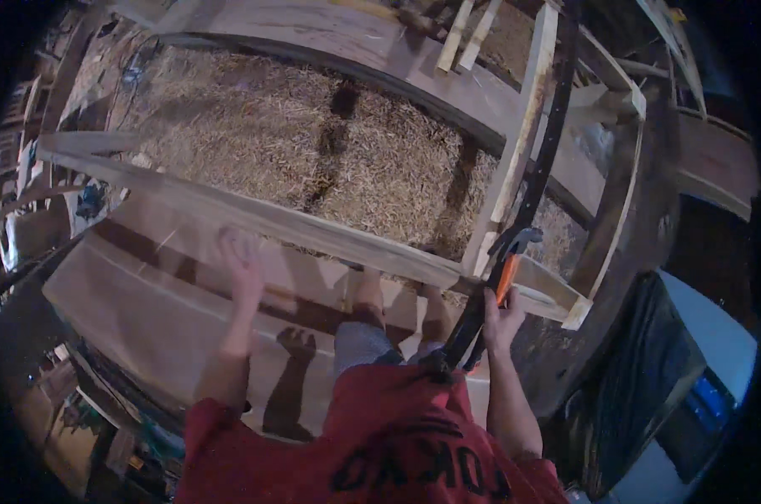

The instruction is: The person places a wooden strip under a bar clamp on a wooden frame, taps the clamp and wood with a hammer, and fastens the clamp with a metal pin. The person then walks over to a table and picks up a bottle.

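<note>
My right hand (502, 321) is closed around the orange handle (507, 275) of a long black bar clamp. The clamp's dark bar (551, 139) runs beside a pale wooden rail (519, 143), and its black jaw (519, 241) sits by the corner of a wooden frame. A long frame board (254, 217) stretches from the far left to that corner. My left hand (242, 262) hovers open near this board, slightly blurred, with nothing in it. Whether it touches the board I cannot tell.
Wood shavings (380, 160) cover the ground inside the frame. A wide plank (296, 25) lies at the far side, with two narrow sticks (464, 38) on it. Another broad plank (153, 294) lies near me on the left. A dark draped sheet (649, 370) stands at right.
</note>
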Tool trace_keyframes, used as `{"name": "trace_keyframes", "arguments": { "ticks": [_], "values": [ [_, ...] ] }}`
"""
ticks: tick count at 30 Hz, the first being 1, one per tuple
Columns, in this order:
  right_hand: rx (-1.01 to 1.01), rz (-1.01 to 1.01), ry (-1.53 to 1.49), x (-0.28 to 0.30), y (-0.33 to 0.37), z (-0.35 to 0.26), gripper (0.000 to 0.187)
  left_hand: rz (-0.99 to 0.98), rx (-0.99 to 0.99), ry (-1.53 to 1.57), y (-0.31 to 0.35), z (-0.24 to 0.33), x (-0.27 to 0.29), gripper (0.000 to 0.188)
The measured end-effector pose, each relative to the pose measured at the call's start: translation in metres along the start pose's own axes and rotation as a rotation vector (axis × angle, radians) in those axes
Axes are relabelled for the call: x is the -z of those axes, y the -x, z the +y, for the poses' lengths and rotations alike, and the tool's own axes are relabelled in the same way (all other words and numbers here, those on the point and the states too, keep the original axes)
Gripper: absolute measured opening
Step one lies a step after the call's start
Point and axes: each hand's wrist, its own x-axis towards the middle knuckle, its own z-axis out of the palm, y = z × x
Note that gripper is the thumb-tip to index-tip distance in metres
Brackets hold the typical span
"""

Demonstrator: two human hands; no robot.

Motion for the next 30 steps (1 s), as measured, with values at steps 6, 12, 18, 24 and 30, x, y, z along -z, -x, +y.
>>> {"name": "trace_keyframes", "arguments": {
  "ticks": [6,12,18,24,30],
  "values": [
    [-0.083,0.109,0.146,-0.008,0.000,-0.008,0.031,-0.130,-0.493,-0.006,-0.040,0.034,-0.032,0.032],
    [-0.162,0.059,0.004,-0.005,-0.003,0.002,0.038,-1.805,-0.502,1.184,0.178,0.128,0.025,0.040],
    [-0.235,-0.034,-0.298,0.009,-0.004,0.008,0.027,-2.179,-0.940,0.381,0.257,0.129,-0.013,0.046],
    [-0.295,-0.111,-0.673,0.027,0.002,0.033,0.030,-2.020,-0.663,0.060,0.227,0.102,-0.060,0.048],
    [-0.337,-0.167,-0.592,0.027,0.017,0.065,0.023,-2.081,-0.625,0.123,0.251,0.129,-0.055,0.049]
  ]
}}
